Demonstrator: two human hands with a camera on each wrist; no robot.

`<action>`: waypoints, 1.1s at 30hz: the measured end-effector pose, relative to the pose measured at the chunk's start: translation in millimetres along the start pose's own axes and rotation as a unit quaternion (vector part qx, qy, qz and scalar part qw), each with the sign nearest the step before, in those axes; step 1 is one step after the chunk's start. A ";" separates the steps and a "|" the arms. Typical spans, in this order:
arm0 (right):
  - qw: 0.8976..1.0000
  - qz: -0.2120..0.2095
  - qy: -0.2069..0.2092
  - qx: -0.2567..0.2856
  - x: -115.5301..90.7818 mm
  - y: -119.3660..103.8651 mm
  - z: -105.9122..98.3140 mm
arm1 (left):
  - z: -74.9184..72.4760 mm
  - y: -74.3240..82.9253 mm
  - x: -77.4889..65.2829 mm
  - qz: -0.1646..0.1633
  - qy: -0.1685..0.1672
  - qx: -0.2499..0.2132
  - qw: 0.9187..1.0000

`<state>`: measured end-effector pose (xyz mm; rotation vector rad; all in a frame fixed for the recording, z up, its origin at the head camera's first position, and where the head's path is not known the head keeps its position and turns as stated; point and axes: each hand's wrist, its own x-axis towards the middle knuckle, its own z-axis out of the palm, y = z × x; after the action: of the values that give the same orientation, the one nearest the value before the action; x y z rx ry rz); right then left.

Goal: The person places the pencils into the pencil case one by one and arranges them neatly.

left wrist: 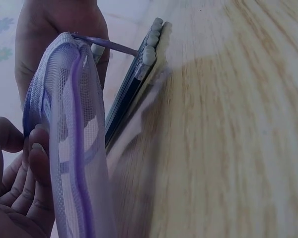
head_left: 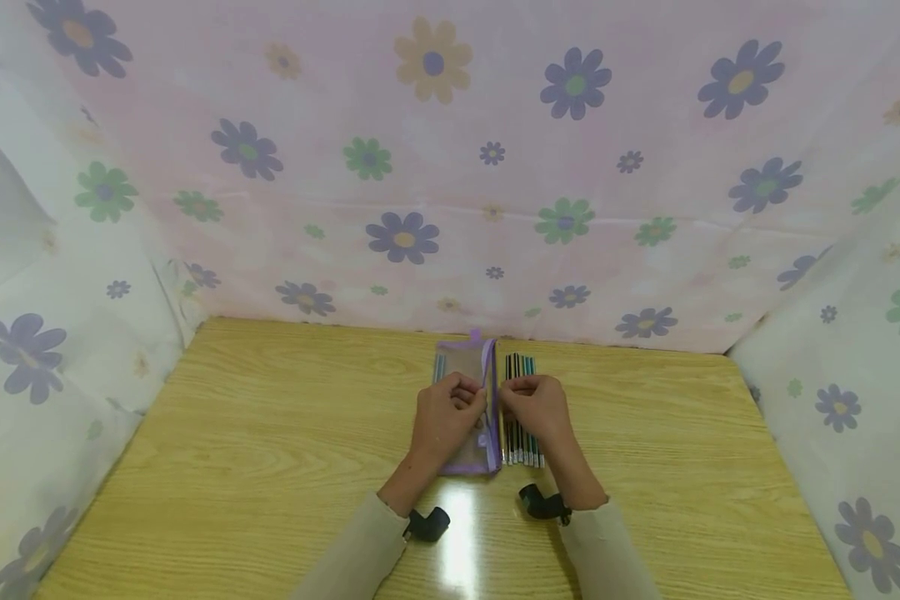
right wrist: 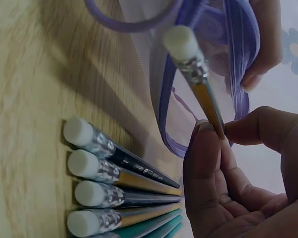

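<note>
A purple mesh zip pouch (head_left: 461,354) lies on the table with its zip open along the right side. My left hand (head_left: 450,417) pinches the zip edge, lifting it so the mouth (right wrist: 171,99) gapes in the right wrist view. Between thumb and fingertips, my right hand (head_left: 542,408) holds a yellow pencil (right wrist: 208,101) with a white eraser, close beside the mouth. Several pencils (head_left: 525,454), black, yellow and green, lie in a row under the right hand, their white erasers toward me. Slim bluish sticks (head_left: 439,367) show through the pouch's far left part.
The wood-grain table (head_left: 292,417) reaches back to a flowered cloth (head_left: 487,192), which also hangs at both sides. Black wrist cameras sit at the left cuff (head_left: 429,525) and right cuff (head_left: 542,502). A purple loop (right wrist: 129,22) hangs from the pouch.
</note>
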<state>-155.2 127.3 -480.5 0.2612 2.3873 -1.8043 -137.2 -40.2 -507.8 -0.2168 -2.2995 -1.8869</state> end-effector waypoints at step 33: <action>1.000 -0.007 0.010 0.006 0.1 3.1 5.1 | 1.4 4.4 -0.9 -0.002 -0.002 0.025 1.000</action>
<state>-154.6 123.3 -484.8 0.2650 2.3988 -1.8306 -135.4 -38.0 -504.1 -0.2090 -2.3484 -1.8305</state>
